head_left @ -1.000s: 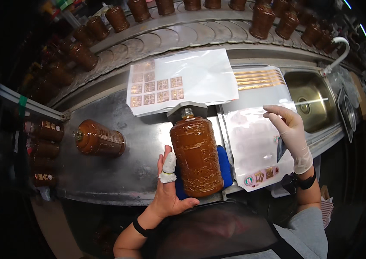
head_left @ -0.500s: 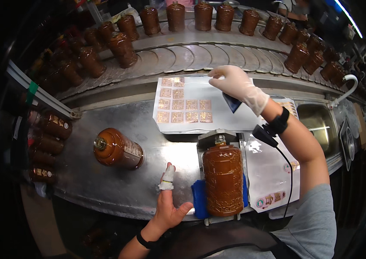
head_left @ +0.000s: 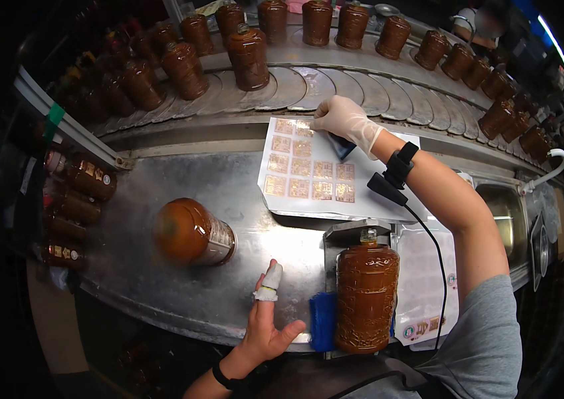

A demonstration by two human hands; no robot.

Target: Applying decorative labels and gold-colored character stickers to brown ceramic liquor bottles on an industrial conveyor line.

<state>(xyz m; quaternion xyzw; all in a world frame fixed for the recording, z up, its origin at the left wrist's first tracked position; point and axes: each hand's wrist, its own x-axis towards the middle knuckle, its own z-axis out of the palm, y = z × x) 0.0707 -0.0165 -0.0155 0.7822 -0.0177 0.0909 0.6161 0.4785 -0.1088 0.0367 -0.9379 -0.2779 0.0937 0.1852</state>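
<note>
right hand (head_left: 347, 120) at 1 o'clock: thin, translucent whitish glove (head_left: 365, 136), wrinkled at the cuff, then a black wristband (head_left: 399, 166) past it with a tapered black plug (head_left: 387, 189) and a thin black cable (head_left: 445, 286) curving to 4 o'clock. left hand (head_left: 265, 336) at 6: white finger wrap (head_left: 270, 282) ringed by a yellowish band, slim black wrist strap (head_left: 223, 377) near 7. short grey sleeve (head_left: 488, 332) at 4, dark cloth (head_left: 315, 380) at 6.

A bottle (head_left: 367, 302) lay on a stand (head_left: 341, 236) and cloth (head_left: 322, 324) at the surface's (head_left: 135, 282) near edge. Left of it was the left hand (head_left: 268, 336), then a second bottle (head_left: 192, 236); right of it, a near sheet (head_left: 423, 266); farther right, a sink (head_left: 498, 216). Behind, the right hand (head_left: 345, 124) was over a far sheet (head_left: 375, 183), before a conveyor (head_left: 355, 93) bearing more bottles (head_left: 248, 60).
</note>
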